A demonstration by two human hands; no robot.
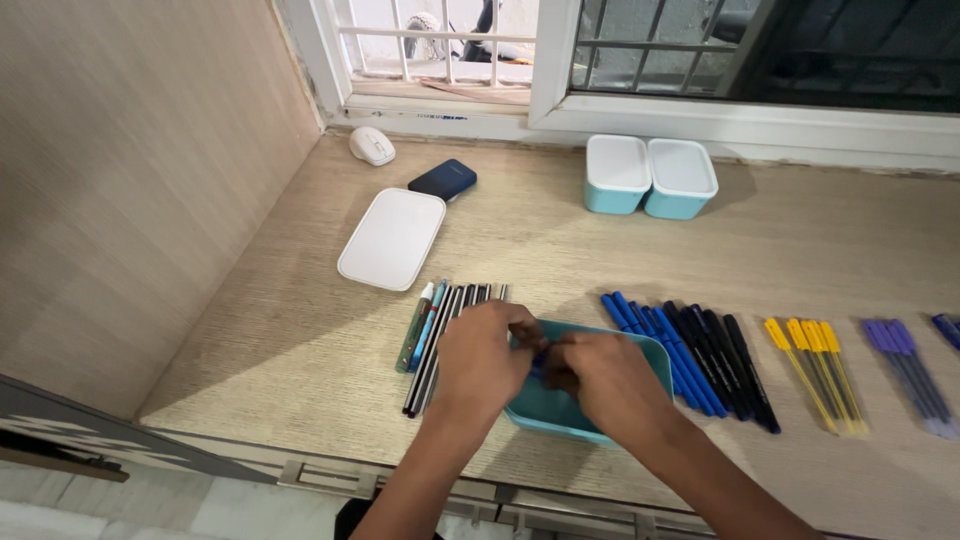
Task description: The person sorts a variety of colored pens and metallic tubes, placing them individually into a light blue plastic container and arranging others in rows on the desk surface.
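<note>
A teal open box (560, 410) sits near the desk's front edge. Both my hands are over it. My left hand (482, 358) and my right hand (600, 378) meet above the box's left side, fingers curled around a small dark blue pen piece between them. The piece is mostly hidden by my fingers. Just left of the box lies a row of black and grey pens (440, 340) with a green and a light blue one at its left side. To the right lie blue pens (655, 335) and black pens (735, 360).
Yellow pens (818, 362) and purple pens (908, 365) lie further right. Two lidded teal containers (650, 176) stand near the window. A white lid (392, 238), a dark blue case (442, 180) and a white mouse (372, 146) lie at back left. A wall panel borders the left.
</note>
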